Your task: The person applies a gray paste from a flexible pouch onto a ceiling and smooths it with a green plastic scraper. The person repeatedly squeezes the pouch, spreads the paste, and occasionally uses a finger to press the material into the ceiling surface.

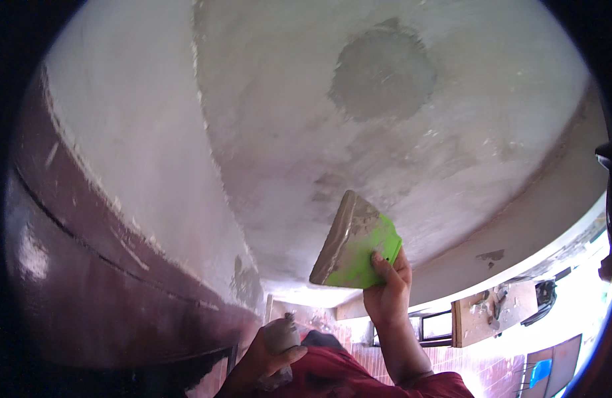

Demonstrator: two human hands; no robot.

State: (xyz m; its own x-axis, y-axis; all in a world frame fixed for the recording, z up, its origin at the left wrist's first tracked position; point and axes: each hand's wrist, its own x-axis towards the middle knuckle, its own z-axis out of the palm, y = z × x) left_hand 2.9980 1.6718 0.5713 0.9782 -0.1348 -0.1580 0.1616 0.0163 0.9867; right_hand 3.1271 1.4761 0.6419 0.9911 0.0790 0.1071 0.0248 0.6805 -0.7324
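My right hand [389, 286] is closed around a green plastic spreader [387, 242], thumb on its face. Wet grey plaster coats the broad edge and much of that face. Above it spreads a pale plastered surface [286, 86], with a darker, round grey patch [385, 74] near the top. Lower and to the left, my left hand [269, 361] is wrapped round a plastic bag of grey paste [281, 335]. A small lump sticks out at the bag's top, and clear plastic hangs below the fingers. The spreader appears apart from the plastered surface, though the exact gap is hard to tell.
Glossy maroon panelling [74, 265] curves along the left, bordered by rough plaster. At lower right stands a wooden table [475, 325] with tools and scraps on it. A blue object [540, 373] is farther right, above reddish floor tiles [495, 381].
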